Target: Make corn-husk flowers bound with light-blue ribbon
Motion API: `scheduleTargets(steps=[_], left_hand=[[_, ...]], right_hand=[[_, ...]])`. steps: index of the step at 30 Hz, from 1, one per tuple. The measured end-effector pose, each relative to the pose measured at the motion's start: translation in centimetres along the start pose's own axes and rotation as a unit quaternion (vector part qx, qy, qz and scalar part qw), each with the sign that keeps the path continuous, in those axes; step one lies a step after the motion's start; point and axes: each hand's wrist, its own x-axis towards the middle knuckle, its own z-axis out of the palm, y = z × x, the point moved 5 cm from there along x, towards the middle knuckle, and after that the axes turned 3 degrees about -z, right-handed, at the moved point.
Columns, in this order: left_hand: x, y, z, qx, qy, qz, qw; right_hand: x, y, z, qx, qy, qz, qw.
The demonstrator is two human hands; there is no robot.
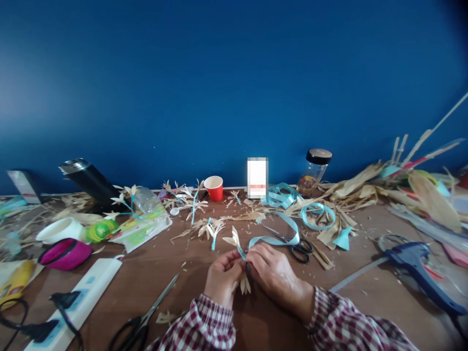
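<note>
Pale corn husk flowers (236, 239) stick out above and below my hands, at the middle of the table's front. My left hand (224, 274) is closed, its fingers pinching the flower stem. Pressed close beside it, my right hand (275, 275) has its fingers closed on a light blue ribbon (269, 240) at the same stem; the fingertips partly hide the join. From there the ribbon loops away over the black-handled scissors (302, 250). A finished-looking husk flower with a blue stem (213, 234) lies just beyond my hands.
Larger scissors (146, 317) lie front left, near a white power strip (98, 278). A blue glue gun (420, 268) rests at right. Behind stand a red paper cup (215, 191), a black-lidded jar (315, 170) and a leaning black bottle (91, 183). Dry husks (354, 190) litter the back.
</note>
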Motion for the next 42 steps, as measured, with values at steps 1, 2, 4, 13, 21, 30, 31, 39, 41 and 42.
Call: scheduleTargets(steps=[1,2,4,13,21,30,31,39,41,42], left_hand=[[-0.1,0.1,0.2,-0.008,-0.012,-0.012,1.000],[-0.2,0.4,0.4,-0.017,-0.025,-0.019,0.999],[-0.4,0.8,0.7,-0.030,-0.044,-0.025,0.998],[0.3,1.0,0.1,-0.017,-0.036,-0.036,0.999],[0.6,0.5,-0.1,-0.014,-0.039,-0.042,0.998],[0.3,0.1,-0.2,-0.010,-0.022,-0.042,0.999],[0.3,0.0,-0.2,-0.013,-0.024,-0.052,0.998],[0.1,0.7,-0.1,-0.026,-0.036,-0.097,0.994],[0.1,0.8,-0.1,-0.025,-0.037,-0.100,0.994],[0.1,0.8,-0.1,-0.025,-0.040,-0.100,0.994]], right_hand=[[-0.1,0.1,0.2,0.007,-0.004,0.007,1.000],[-0.1,0.3,0.3,0.016,-0.008,0.019,1.000],[-0.3,0.6,0.6,0.035,-0.007,0.058,0.998],[-0.2,1.1,0.6,0.056,0.008,0.113,0.992],[0.1,0.6,0.0,0.036,-0.005,0.074,0.997],[0.2,-0.4,0.1,-0.019,0.005,0.004,1.000],[0.1,-0.3,0.3,-0.020,-0.001,-0.001,1.000],[-0.2,0.1,0.1,0.017,-0.020,-0.022,0.999],[-0.1,0.1,-0.1,0.016,-0.018,-0.009,1.000],[0.0,0.0,-0.2,0.016,-0.017,-0.004,1.000]])
